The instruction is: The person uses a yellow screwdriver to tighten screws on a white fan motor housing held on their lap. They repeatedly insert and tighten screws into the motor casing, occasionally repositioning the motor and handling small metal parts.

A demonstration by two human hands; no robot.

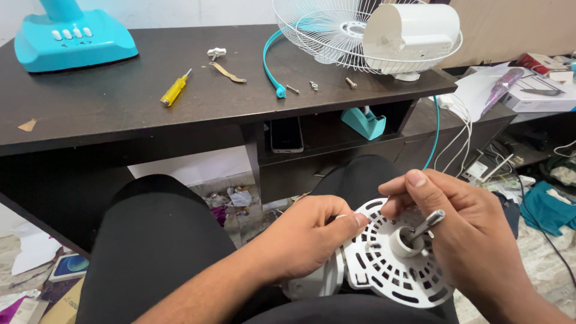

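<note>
The left hand (306, 237) grips the near rim of a white plastic fan motor housing (393, 261) resting on the person's lap, fingers curled closed on its slotted edge, seemingly to steady it; the right hand (465, 225) closes around the far side of the same housing, thumb and fingers pinched at the metal motor shaft (427, 223) that rises tilted from the central hub, so both hands are holding this one part. The housing face is a round disc pierced with rings of vent slots; it sits below the tabletop's near edge, over black trousers.

On the dark wood-grain tabletop (108, 102), from largest down: a white wire fan guard (318, 30) with a smooth white motor cover (414, 36) lying in it at the far right corner; a glossy turquoise fan base (72, 39) with white push buttons at the far left corner; a turquoise curved rim band (270, 63) near the middle; a yellow-handled screwdriver (174, 90) left of centre; several loose screws (351, 83) beside the guard, likely set out within reach. On the shelf beneath lie a dark phone (286, 133) and a teal tape dispenser (365, 123).
</note>
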